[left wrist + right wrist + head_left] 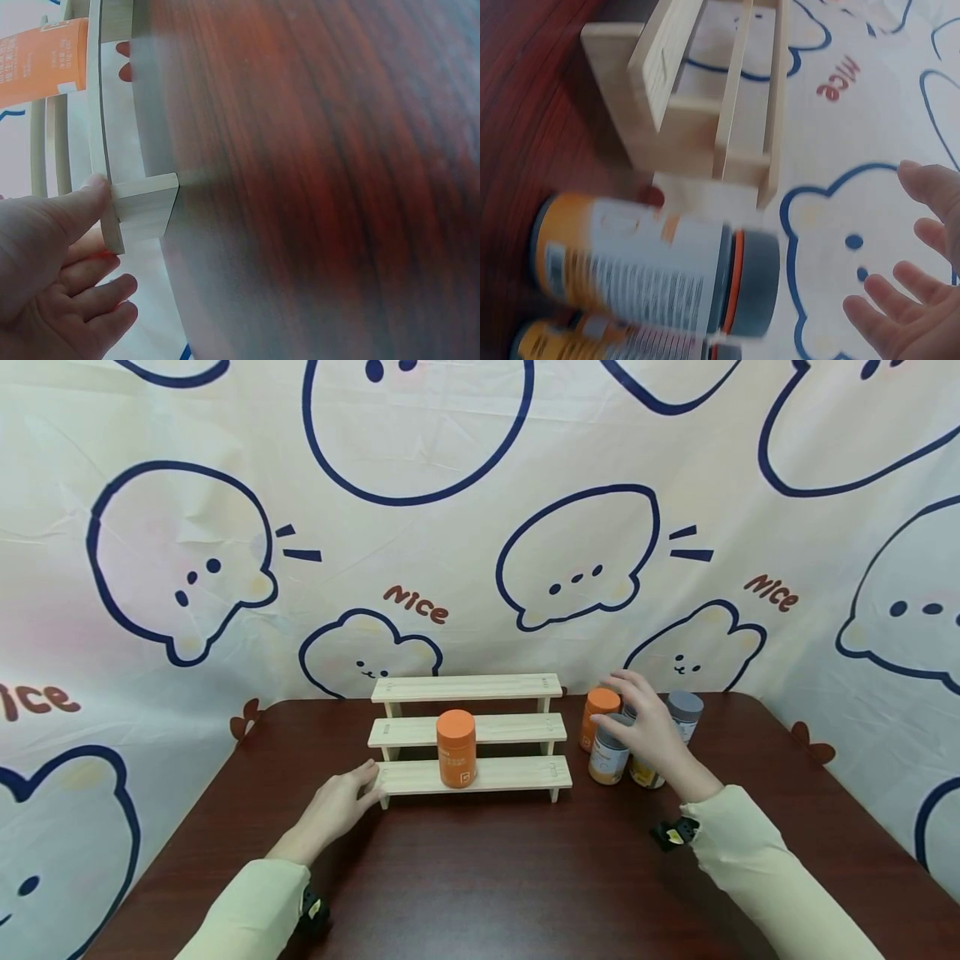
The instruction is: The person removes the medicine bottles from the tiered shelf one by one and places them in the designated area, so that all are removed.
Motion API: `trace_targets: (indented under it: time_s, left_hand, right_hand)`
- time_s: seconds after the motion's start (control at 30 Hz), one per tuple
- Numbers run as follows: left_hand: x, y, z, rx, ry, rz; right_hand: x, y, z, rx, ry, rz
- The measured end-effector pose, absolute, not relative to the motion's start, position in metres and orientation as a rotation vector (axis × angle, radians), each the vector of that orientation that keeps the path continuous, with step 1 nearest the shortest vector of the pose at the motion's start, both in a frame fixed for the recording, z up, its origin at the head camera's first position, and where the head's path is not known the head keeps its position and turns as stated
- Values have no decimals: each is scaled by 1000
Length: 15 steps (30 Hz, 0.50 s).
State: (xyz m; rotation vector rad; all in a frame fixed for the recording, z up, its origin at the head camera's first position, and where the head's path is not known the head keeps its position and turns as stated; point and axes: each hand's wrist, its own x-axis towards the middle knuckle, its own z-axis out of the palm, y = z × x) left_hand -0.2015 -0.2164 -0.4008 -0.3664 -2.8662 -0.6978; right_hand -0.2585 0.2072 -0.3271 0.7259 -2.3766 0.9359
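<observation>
A three-step wooden rack (517, 772) stands on the table, and an orange bottle (456, 756) sits upright on its lowest step. My left hand (336, 803) pinches the left end of that step; in the left wrist view the thumb (84, 206) lies on the board's end, with fingers behind it. To the right of the rack my right hand (651, 727) reaches over a group of bottles, its fingers spread and holding nothing. Nearest to it are a grey-lidded bottle (608, 760) with a white and yellow-orange label and a second orange bottle (589, 727).
Another grey-lidded bottle (686, 710) stands at the back right, and a yellow-based one (645, 775) is partly hidden by the right hand. Behind the dark wooden table (480, 877) hangs a cloth (465, 552) printed with cartoon faces.
</observation>
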Motion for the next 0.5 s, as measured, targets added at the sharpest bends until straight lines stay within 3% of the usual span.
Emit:
trace_targets:
  time_s: [0.5]
  left_hand:
    - [-202,-217,-401,-359,-2863,-736]
  right_hand:
    - [-262,152,-322,896,-2298,1045]
